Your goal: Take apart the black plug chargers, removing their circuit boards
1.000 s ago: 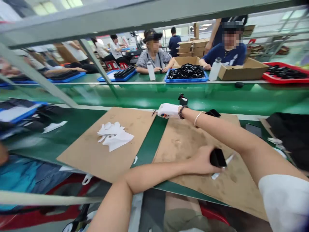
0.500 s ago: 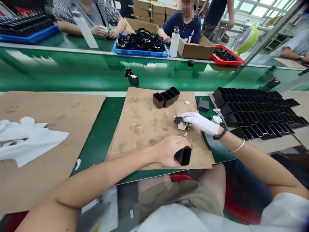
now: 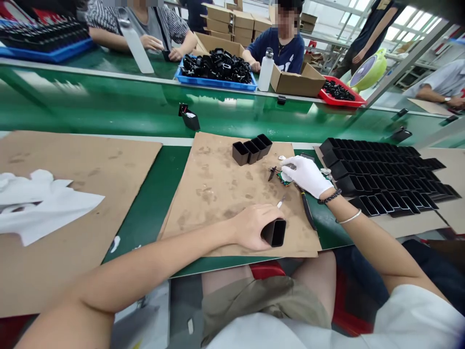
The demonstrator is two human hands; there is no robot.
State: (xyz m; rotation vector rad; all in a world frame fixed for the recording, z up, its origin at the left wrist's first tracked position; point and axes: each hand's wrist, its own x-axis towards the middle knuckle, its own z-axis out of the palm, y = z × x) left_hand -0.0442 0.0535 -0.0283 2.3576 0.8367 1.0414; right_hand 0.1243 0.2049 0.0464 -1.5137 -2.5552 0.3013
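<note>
My bare left hand (image 3: 256,227) is wrapped round a black rectangular case (image 3: 279,233), its hollow end facing right near the cardboard's front edge. My right hand (image 3: 305,175), in a white glove, is over the cardboard's right side with fingers stretched out and apart. Just below its fingertips lies a small green circuit board (image 3: 284,179) with wires and a black part (image 3: 272,173) beside it. A small white piece (image 3: 281,157) lies by the index finger. Hand tool handles, black with yellow (image 3: 308,209), reach out from beneath the glove.
Four-sided black cases (image 3: 240,153) stand in a short row on the cardboard sheet (image 3: 203,194). Many more fill rows (image 3: 385,174) at right. Behind runs a green conveyor (image 3: 127,109) carrying a black case (image 3: 190,119). White cloth (image 3: 54,203) lies left. Co-workers sit opposite.
My right hand has let go of the small wired assembly and moved up and slightly right, its fingers spreading. The assembly lies on the cardboard. My left hand keeps its hold on the case.
</note>
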